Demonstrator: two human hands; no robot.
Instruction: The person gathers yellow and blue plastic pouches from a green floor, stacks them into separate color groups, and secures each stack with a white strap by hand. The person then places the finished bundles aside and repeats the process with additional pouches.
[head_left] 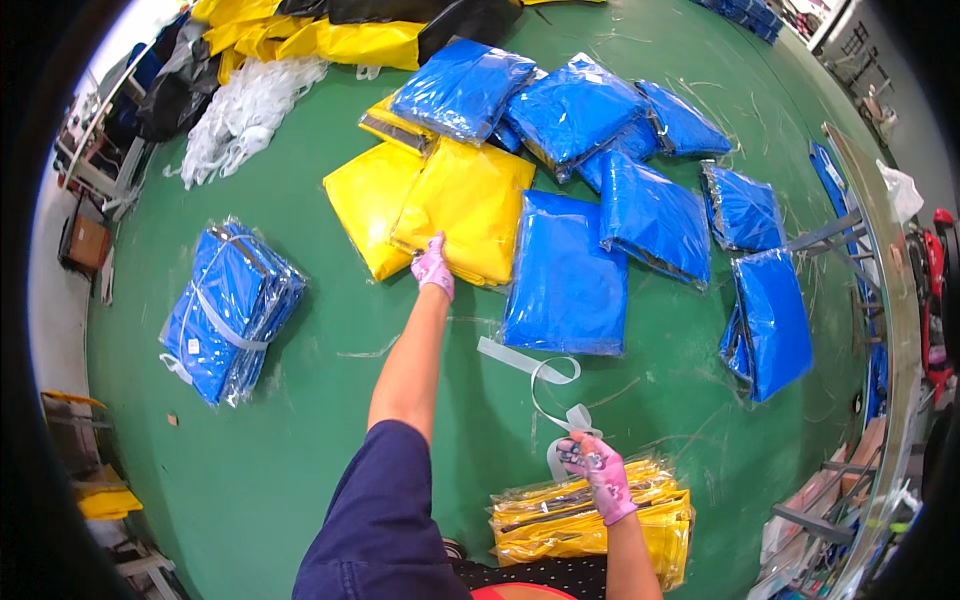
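My left hand (433, 268), in a pink glove, reaches forward with its thumb over the near left corner of a clear-wrapped, folded yellow sheet (470, 205). The hand is closed on that corner, with most of the fingers hidden. This pack overlaps another folded yellow sheet (365, 200) on its left. My right hand (600, 472), in a pink patterned glove, is closed round a white plastic strap (515, 358), which curls forward onto the floor. Just below the right hand, close to my body, a stack of yellow packs (550, 525) in clear film lies on the floor.
Several blue packs (567, 275) in clear film spread across the green floor (250, 480) ahead and to the right. A blue bundle (225, 310), bound with white strap, sits at left. White tangled strapping (250, 110) lies far left. A table edge (885, 300) runs along the right.
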